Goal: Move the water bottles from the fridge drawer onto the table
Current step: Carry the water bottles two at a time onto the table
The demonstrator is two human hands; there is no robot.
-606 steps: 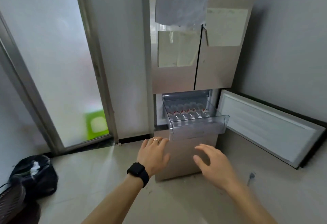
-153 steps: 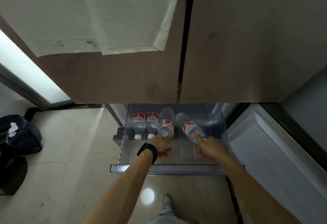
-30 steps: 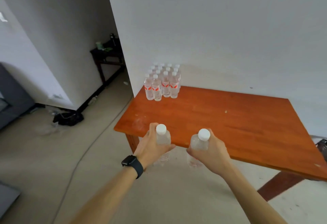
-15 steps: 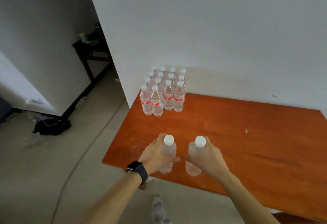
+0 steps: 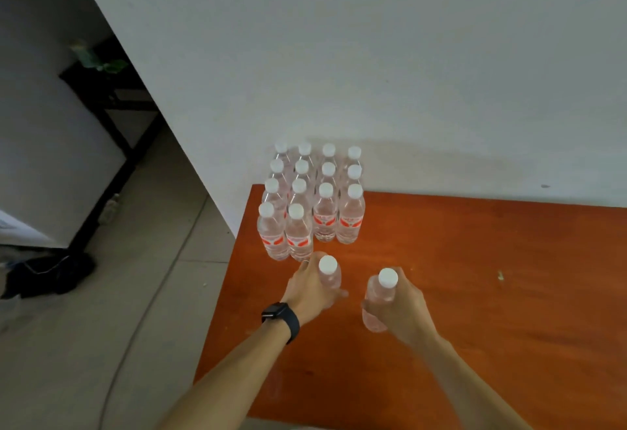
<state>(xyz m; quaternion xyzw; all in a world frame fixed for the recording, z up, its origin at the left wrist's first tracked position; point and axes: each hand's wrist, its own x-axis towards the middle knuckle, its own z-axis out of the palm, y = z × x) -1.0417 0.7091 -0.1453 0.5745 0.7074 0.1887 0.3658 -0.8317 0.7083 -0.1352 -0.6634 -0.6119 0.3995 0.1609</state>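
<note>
Half a second ago both hands hung over the table's near edge; now they have pushed in toward the block of bottles (image 5: pixel 310 198) standing at 11 o'clock against the wall. That puts the two carried bottles close to the empty slots at the block's front right, so setting down looks next.

The left hand (image 5: pixel 310 288), a dark watch (image 5: pixel 281 319) on its wrist, has its fingers wrapped round a bottle (image 5: pixel 329 275) just at 6 o'clock of the block. The right hand (image 5: pixel 400 307) is closed round a second bottle (image 5: pixel 378 297), at 3 o'clock of the first and tilted slightly.

The bottles are clear, ribbed plastic with white screw caps and red-and-white labels. The table (image 5: pixel 475 277) is glossy orange-brown wood, flat and smooth.
</note>
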